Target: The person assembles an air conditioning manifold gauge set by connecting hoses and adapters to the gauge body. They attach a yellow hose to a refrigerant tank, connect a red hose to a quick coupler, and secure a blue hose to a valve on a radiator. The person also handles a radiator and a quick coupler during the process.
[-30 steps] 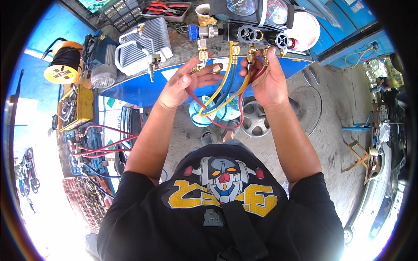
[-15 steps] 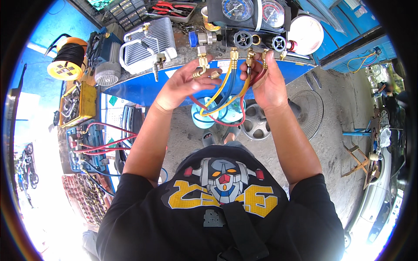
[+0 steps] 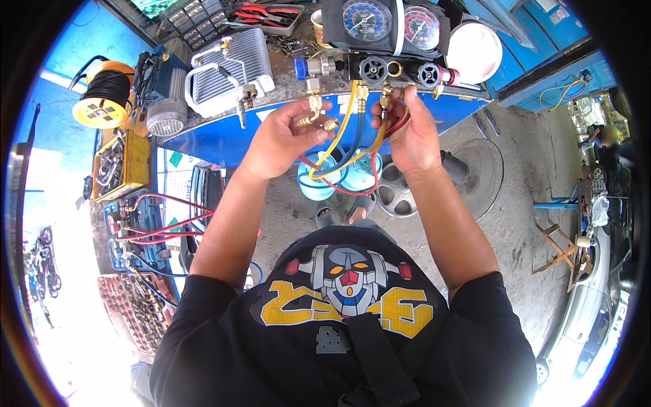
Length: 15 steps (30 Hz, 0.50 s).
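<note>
A manifold gauge set with a blue-faced gauge (image 3: pixel 366 22) and a red-marked gauge (image 3: pixel 421 29) stands near the front of the workbench. Its dark knobs (image 3: pixel 373 69) face me. My left hand (image 3: pixel 278 139) is closed around brass fittings (image 3: pixel 314 108) below a blue-capped coupler (image 3: pixel 300 67); a small brass nut (image 3: pixel 330 125) sticks out by its fingertips. Beneath the manifold, my right hand (image 3: pixel 415 141) grips the yellow hose (image 3: pixel 378 139) near its brass end (image 3: pixel 386 93), thumb pointing up. A red hose (image 3: pixel 399 125) passes beside those fingers, and a blue hose (image 3: pixel 361 125) hangs between both hands.
Left on the bench are a finned metal coil (image 3: pixel 234 68), a motor (image 3: pixel 167 102) and a cable reel (image 3: pixel 108 95). Red-handled pliers (image 3: pixel 268 15) lie behind. A white round lid (image 3: pixel 475 53) sits right. Two light-blue cylinders (image 3: pixel 317 182) and a fan (image 3: pixel 475 178) stand below.
The gauge set has shifted slightly left. My left fingers have curled in more, and the small brass nut sits a little lower. My right hand remains at the hoses.
</note>
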Tool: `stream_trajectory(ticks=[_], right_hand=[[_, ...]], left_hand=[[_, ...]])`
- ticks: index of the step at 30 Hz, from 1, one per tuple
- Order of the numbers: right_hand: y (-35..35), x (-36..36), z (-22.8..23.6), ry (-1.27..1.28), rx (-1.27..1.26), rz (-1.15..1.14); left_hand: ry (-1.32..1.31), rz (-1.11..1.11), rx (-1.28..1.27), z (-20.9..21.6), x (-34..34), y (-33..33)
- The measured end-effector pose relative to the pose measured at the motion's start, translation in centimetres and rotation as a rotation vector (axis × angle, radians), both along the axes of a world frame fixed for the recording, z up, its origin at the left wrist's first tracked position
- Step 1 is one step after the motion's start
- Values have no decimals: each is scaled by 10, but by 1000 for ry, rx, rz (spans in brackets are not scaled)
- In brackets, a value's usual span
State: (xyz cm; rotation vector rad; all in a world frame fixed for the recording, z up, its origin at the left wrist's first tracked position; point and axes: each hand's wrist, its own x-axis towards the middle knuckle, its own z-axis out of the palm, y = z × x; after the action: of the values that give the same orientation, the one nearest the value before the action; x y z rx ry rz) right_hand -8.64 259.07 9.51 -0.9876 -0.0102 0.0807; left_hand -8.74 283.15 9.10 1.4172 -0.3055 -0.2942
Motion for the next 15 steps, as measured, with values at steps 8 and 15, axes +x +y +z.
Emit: stream_trajectory(ticks=[8, 15], right_hand=[[12, 1, 1, 47, 47, 6], [13, 2, -2, 45, 2, 41]], left_hand=[[103, -61, 175, 19, -1, 4], [66, -133, 35, 22, -9, 18]])
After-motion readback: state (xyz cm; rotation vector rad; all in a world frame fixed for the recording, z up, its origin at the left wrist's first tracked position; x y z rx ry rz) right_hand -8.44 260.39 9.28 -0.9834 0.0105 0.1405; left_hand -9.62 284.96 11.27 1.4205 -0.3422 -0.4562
